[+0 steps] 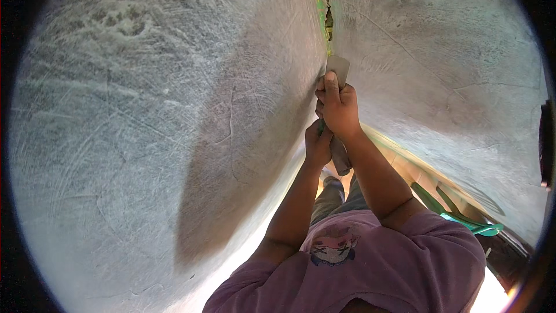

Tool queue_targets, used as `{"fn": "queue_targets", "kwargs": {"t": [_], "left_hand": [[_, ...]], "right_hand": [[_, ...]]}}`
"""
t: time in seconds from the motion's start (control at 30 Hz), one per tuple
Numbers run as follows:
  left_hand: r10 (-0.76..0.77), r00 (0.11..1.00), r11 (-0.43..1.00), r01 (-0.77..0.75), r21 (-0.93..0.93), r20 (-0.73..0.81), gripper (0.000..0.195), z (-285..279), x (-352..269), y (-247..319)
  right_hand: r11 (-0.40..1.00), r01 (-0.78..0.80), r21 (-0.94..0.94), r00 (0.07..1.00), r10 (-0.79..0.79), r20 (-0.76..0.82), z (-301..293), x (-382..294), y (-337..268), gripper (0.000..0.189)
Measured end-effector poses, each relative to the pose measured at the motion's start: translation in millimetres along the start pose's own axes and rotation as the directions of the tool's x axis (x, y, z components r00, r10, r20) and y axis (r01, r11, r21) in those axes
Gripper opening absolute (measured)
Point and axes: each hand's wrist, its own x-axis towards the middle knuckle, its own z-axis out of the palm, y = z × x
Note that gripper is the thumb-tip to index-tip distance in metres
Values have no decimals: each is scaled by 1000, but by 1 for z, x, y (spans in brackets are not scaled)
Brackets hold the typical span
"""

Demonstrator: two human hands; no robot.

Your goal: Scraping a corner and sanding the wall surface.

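Note:
My right hand (341,106) grips a flat grey plate-like tool (340,66), its thumb pressed along the face. The tool's upper end is at the corner between two grey plastered walls, just below a ragged crack (329,17) edged with yellow and green. Close underneath, my left hand (318,143) is closed around something with a small green part, mostly hidden by the fingers. A thick grey-brown blunt piece (340,156) sticks out downward between my wrists. Whether it belongs to the same tool cannot be made out.
The left wall (130,139) carries scratches, fine cracks and my shadow. Hairline cracks also run over the right wall (434,52). A green plastic chair (478,226) stands behind at the right, near the wall's foot. Tan flooring (391,161) shows below my arms.

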Motion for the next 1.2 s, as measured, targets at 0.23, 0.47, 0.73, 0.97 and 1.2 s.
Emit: {"fn": "queue_targets", "kwargs": {"t": [0.23,0.47,0.73,0.97,1.2], "left_hand": [[36,999,999,-36,23,-10,25,0,6,-24],[20,1000,993,-23,118,22,27,-2,7,-37],[9,1000,1000,-9,7,30,25,0,13,-22],[-64,997,995,61,-77,-42,20,10,3,-13],[-30,999,998,32,-52,36,21,1,4,-18]], "right_hand": [[988,103,-114,993,-96,65,-12,8,13,34],[941,195,-276,981,-183,69,-18,6,16,34],[937,127,-327,992,-125,26,-14,11,0,42],[984,87,-155,996,-80,46,-11,10,9,34],[982,135,-129,990,-128,57,-11,8,10,33]]}}
